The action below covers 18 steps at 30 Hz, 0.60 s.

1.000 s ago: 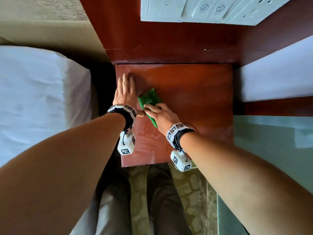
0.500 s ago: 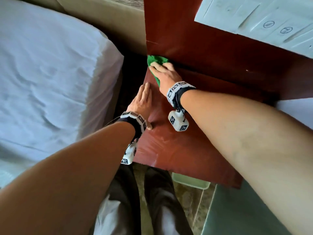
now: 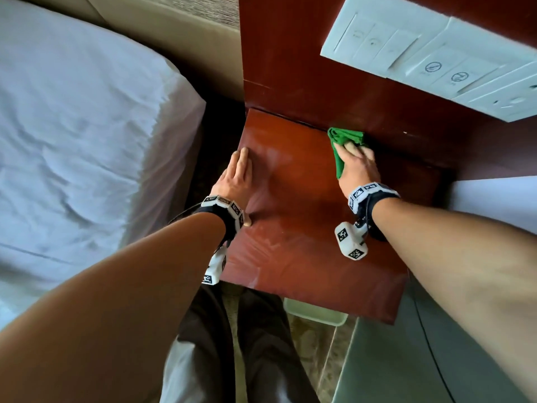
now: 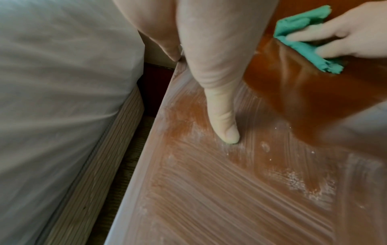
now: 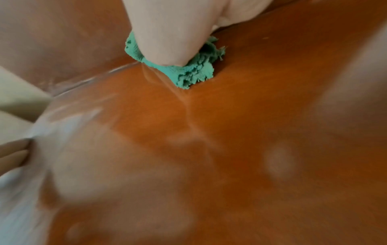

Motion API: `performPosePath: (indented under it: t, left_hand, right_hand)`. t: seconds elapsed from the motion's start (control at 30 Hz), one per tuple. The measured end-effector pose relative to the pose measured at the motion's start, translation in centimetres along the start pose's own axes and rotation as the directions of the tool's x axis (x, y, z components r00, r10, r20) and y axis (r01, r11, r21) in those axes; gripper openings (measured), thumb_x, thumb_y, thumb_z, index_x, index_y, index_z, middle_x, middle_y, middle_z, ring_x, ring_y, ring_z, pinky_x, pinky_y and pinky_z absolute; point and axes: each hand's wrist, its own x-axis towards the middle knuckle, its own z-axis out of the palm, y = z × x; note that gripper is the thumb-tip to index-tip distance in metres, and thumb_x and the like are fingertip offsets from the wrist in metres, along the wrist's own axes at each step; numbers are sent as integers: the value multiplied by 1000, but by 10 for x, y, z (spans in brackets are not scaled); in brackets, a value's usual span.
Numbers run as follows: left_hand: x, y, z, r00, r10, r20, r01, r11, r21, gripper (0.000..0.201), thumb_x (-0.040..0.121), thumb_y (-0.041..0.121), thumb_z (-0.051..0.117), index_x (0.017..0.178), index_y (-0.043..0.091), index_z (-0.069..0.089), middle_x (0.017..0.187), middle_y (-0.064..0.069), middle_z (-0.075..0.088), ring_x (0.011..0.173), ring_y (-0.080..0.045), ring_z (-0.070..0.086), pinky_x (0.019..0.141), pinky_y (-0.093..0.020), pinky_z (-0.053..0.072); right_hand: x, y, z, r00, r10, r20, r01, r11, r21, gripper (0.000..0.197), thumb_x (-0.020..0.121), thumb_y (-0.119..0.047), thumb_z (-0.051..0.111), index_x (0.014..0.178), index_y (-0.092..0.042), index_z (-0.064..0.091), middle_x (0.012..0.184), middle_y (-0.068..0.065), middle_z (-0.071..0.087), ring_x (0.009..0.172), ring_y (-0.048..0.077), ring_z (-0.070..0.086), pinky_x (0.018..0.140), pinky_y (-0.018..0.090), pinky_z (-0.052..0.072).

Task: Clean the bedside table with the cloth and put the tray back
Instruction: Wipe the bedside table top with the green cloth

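The bedside table (image 3: 305, 242) has a red-brown wooden top streaked with pale dusty smears (image 4: 230, 199). My right hand (image 3: 356, 164) grips a folded green cloth (image 3: 345, 138) and presses it down at the table's back edge, against the upright wooden panel. The thumb bears on the cloth (image 5: 194, 71) in the right wrist view, and the cloth (image 4: 303, 48) shows under the fingers in the left wrist view. My left hand (image 3: 239, 170) lies flat on the table's left side, fingers straight, holding nothing. A pale tray (image 3: 313, 314) sits on the floor, part hidden under the table's front edge.
A bed with white sheets (image 3: 72, 141) stands close on the left, across a narrow dark gap. The wooden back panel carries a white switch plate (image 3: 421, 53). More white bedding (image 3: 494, 199) lies to the right, a grey-green surface (image 3: 406, 359) at lower right. My legs stand before the table.
My right hand has swept the cloth from the back left corner to the right along the back edge. The left hand has stayed flat on the table's left side.
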Motion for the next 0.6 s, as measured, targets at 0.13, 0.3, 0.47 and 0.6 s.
performPosePath:
  t: [0.13, 0.3, 0.47, 0.6]
  left_hand:
    - [-1, 0, 2, 1000, -1, 6, 1, 1000, 3, 163, 42, 75, 78, 147, -9, -14, 155, -27, -23, 147, -39, -13, 122, -41, 13]
    - [1, 0, 2, 1000, 8, -12, -8, 1000, 14, 164, 39, 75, 79, 148, -9, -11, 155, -28, -20, 147, -40, -11, 122, -42, 13]
    - [1, 1, 1, 1000, -3, -18, 4, 1000, 31, 168, 31, 77, 79, 149, -11, -3, 157, -29, -10, 148, -38, -5, 122, -41, 11]
    - [-5, -2, 1, 999, -15, -44, 13, 999, -46, 164, 37, 68, 85, 150, -7, -7, 159, -22, -12, 149, -35, -7, 123, -38, 5]
  right_hand:
    - [-6, -15, 0, 995, 100, -17, -100, 995, 11, 74, 80, 1, 47, 145, -32, 37, 147, -16, 40, 131, 24, 32, 106, 27, 36]
    - [18, -70, 1, 989, -148, 32, 146, 988, 42, 74, 80, 2, 49, 146, -29, 38, 146, -15, 42, 130, 25, 33, 105, 24, 33]
    - [35, -130, 5, 927, -362, 103, 355, 932, 76, 68, 84, 1, 45, 145, -29, 40, 149, -22, 36, 129, 21, 34, 107, 18, 28]
    - [-2, -128, 7, 877, -447, 173, 436, 894, 100, 73, 83, 5, 41, 145, -34, 39, 150, -25, 31, 132, 15, 32, 106, 22, 37]
